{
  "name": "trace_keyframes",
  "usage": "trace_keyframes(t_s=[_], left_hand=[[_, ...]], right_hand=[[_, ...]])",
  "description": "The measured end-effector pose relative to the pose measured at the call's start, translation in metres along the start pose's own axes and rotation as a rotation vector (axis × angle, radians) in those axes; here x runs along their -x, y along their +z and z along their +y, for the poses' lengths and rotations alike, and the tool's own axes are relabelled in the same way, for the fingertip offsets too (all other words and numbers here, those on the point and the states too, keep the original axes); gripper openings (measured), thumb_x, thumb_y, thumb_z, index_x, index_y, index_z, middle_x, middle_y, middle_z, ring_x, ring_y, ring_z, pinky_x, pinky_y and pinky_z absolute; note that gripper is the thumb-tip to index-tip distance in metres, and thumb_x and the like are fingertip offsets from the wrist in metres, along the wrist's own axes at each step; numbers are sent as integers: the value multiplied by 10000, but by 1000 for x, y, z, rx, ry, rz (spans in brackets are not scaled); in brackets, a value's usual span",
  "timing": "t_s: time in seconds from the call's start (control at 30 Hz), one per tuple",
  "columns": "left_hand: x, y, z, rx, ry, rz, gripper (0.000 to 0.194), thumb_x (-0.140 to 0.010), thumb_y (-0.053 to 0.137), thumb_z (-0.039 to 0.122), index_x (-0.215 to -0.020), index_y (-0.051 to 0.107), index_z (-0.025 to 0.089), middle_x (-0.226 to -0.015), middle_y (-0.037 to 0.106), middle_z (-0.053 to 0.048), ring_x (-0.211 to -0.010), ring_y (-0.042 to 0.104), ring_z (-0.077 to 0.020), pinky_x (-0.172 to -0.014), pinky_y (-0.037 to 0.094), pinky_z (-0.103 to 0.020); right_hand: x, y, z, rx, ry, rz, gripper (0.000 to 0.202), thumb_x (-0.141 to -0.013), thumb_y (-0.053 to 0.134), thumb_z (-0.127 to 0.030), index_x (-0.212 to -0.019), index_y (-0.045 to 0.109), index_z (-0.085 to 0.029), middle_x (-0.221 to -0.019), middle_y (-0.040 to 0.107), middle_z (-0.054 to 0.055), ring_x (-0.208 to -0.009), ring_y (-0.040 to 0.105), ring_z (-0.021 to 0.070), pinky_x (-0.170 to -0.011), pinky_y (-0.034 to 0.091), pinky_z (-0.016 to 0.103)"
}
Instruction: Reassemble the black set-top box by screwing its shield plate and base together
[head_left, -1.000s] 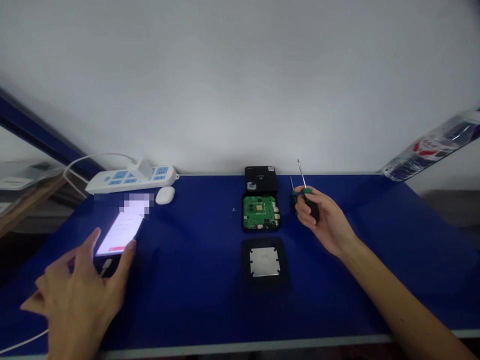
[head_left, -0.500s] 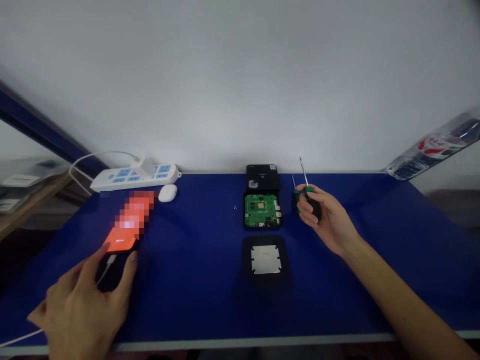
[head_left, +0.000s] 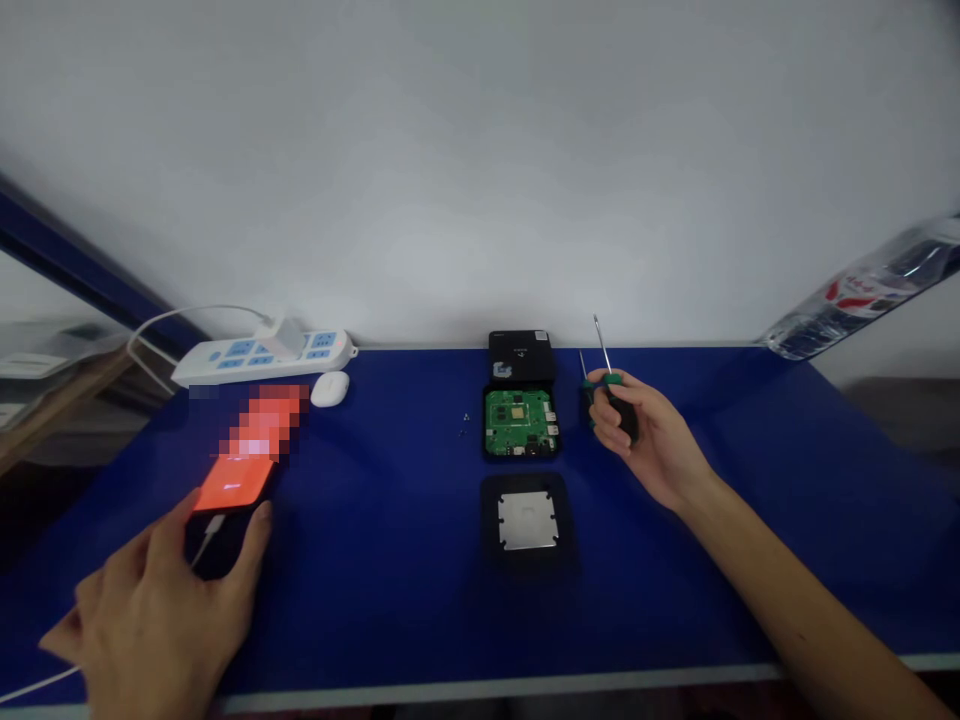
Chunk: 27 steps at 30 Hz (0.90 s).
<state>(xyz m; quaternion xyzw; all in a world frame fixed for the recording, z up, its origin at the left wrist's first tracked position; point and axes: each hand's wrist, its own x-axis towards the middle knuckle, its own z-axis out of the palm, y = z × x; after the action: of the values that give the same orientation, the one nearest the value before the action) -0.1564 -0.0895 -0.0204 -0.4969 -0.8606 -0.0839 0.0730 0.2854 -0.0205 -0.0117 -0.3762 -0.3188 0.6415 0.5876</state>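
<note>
At the left, my left hand (head_left: 161,600) has thumb and forefinger at either side of the lower end of a smartphone (head_left: 232,482). The phone's screen glows orange and is partly pixelated; a white cable plugs into its near end. My right hand (head_left: 645,435) is closed around the dark handle of a screwdriver (head_left: 604,345), its shaft pointing up. A second screwdriver (head_left: 583,367) is just beside it, partly behind my fingers. In the middle lies an opened black box with a green circuit board (head_left: 517,422). Nearer me is a black cover with a silver metal plate (head_left: 528,520).
Behind the board is another black case piece (head_left: 519,355). Several tiny screws (head_left: 464,420) lie to its left. A white power strip (head_left: 262,357) with a plugged-in charger and a white earbud case (head_left: 330,388) are back left. A wrapped water bottle (head_left: 855,295) is at the right.
The whole view has shifted slightly, so things appear a little farther left. Both hands keep the same hold, and the objects on the table have not visibly moved.
</note>
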Motion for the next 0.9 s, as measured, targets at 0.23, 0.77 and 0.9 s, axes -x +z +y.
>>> trace_keyframes(t_s=[0.23,0.77,0.9], left_hand=[[-37,-16,16,-82,105,-44,995,-1004,195,848,-1606,523,127,-1494,615,-296,-1334,589,-597,-1106,430,-767],[-102,-17,56,-143,291,-198,843,-1090,217,766,-1695,439,222,-1433,609,-318,-1355,548,-626,-1047,441,-726],[-100,-15,55,-151,293,-183,811,-1101,196,739,-1682,462,240,-1423,604,-309,-1332,561,-627,-1022,446,-752]], right_hand=[[0,0,0,7,-2,-3,129,-986,737,-265,-1088,780,-197,-739,467,-15,-569,320,113,-498,255,272],[-4,0,1,27,-7,3,165,-971,751,-293,-1108,768,-201,-731,481,-21,-560,333,119,-490,261,273],[-4,-1,1,29,0,5,165,-975,745,-297,-1110,767,-205,-730,477,-21,-559,330,120,-491,267,276]])
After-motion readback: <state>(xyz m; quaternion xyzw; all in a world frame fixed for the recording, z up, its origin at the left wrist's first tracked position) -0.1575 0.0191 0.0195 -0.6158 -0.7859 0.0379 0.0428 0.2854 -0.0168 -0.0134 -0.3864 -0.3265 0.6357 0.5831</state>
